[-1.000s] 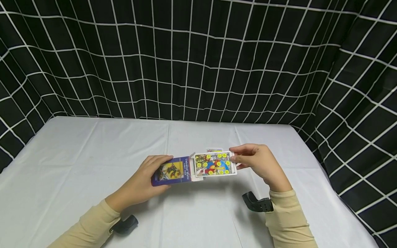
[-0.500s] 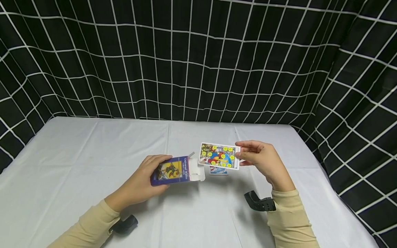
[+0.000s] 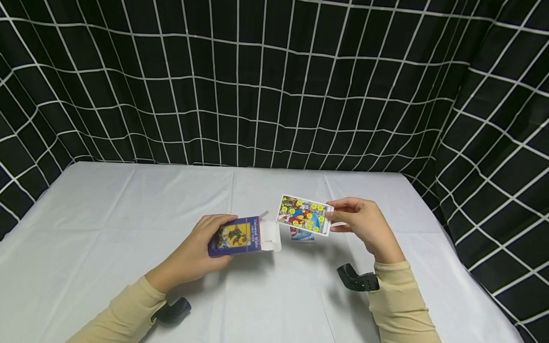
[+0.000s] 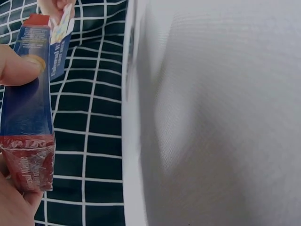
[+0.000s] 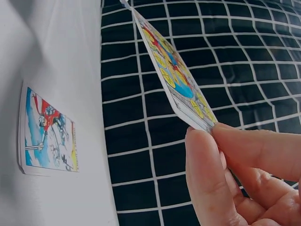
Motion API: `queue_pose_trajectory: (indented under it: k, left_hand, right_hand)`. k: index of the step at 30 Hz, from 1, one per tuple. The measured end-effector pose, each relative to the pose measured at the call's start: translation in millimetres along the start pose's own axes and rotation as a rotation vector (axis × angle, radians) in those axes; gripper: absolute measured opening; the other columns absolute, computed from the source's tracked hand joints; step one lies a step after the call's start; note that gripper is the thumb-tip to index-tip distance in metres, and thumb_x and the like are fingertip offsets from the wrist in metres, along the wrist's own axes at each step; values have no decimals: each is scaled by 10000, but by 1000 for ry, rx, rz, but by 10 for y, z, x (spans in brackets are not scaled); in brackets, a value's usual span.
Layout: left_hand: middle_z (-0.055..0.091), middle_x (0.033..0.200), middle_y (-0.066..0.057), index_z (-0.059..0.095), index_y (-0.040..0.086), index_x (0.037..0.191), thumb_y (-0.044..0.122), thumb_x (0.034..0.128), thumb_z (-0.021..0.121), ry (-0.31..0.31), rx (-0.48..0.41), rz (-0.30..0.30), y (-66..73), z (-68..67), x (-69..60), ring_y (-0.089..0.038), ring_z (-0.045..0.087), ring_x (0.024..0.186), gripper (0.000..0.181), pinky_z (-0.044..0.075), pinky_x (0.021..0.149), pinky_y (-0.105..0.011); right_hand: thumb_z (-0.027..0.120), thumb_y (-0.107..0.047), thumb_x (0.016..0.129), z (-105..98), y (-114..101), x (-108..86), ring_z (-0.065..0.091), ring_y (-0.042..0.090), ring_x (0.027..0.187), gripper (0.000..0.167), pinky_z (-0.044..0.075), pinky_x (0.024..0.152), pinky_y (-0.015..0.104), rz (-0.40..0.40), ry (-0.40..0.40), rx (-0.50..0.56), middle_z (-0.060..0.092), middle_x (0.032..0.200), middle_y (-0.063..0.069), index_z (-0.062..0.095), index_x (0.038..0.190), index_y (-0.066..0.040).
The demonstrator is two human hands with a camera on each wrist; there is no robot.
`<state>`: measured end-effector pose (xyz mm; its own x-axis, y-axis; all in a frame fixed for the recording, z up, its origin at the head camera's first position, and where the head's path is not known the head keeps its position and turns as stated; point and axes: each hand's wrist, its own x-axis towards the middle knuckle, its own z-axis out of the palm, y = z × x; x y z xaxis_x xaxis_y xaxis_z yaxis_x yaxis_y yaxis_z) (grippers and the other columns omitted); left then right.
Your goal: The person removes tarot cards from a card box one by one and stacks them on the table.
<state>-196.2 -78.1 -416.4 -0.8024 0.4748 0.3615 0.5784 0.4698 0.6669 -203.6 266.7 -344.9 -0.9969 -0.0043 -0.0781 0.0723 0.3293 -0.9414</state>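
Observation:
In the head view, my left hand grips a purple-blue tarot box, its white flap end facing right and standing open. My right hand pinches a tarot card with yellow star discs by its right edge. The card hangs face up above the table, just right of the box and apart from it. Partly hidden beneath it, a small stack of tarot cards lies on the cloth. The right wrist view shows that stack more fully, a picture in red and blue on top.
A white cloth with fold creases covers the table. Black fabric with a white grid hangs behind and along both sides. Dark wrist devices sit under the sleeves.
The card in my right hand has moved up and right from the box's open end, then tilted slightly. More of the stack below shows. The left hand and box have hardly moved.

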Motion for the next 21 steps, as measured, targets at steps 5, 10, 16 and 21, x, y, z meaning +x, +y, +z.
queue_pose_trajectory:
  k: [5,10,16,21]
  left_hand:
    - [539,1402,-102,488,79,1419,97,730,797,0,1,-7,17,-7,10,-267,454,1296,756,411,1071,-523]
    - [538,1402,-104,486,82,1422,98,731,795,-3,1,-13,23,-13,7,-269,453,1295,757,412,1070,-526]
    - [537,1405,-93,485,95,1422,93,731,793,-4,3,-12,4,1,2,-263,451,1298,757,411,1066,-524]
    - [541,1402,-91,487,91,1420,91,734,795,-4,1,-12,-3,11,-6,-261,454,1292,752,414,1062,-520]
  right_hand:
    - [641,-91,936,-19,21,30,673,55,789,370,611,748,276,18,30,0,688,948,-37,599,1210,154]
    - [650,-77,926,-40,37,46,691,52,728,406,607,728,249,41,32,53,689,871,-50,568,1233,175]
    - [629,-15,905,-23,105,99,700,51,653,382,599,683,218,116,5,142,686,786,-13,529,1201,204]
    - [618,0,894,22,191,153,695,52,638,303,594,666,206,173,-20,154,675,768,15,549,1129,180]
